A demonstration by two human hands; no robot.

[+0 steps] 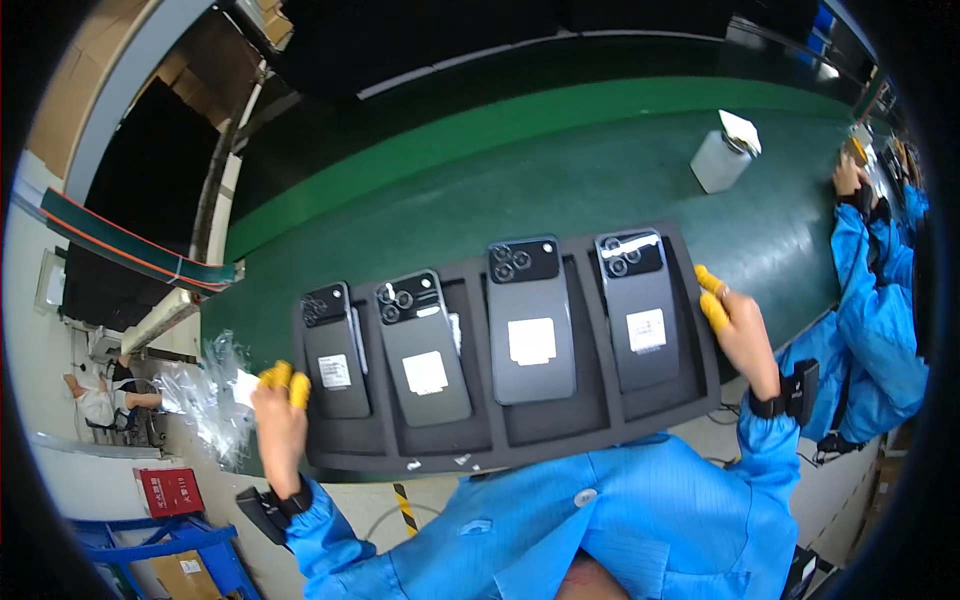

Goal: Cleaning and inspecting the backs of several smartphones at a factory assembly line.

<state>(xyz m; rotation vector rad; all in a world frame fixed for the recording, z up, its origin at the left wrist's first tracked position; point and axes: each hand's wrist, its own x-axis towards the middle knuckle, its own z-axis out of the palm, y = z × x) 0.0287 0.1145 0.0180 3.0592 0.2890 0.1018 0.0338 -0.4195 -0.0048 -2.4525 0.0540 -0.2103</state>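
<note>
Jacket point(640, 500); two hands point(279, 425) point(746, 342) hold tray point(560, 445) of four phones point(342, 401) point(442, 402) point(532, 302) point(640, 292).

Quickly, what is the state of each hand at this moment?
Left hand: fingers bent, at left edge of the tray; grip cannot be told.
Right hand: fingers at the tray's right edge; grip cannot be told.

The left hand point(280, 410), yellow-capped fingers point(299, 390) curled, is by the near left corner of the counter point(600, 175); the right hand point(744, 335), likewise curled, is by the near edge.
</note>
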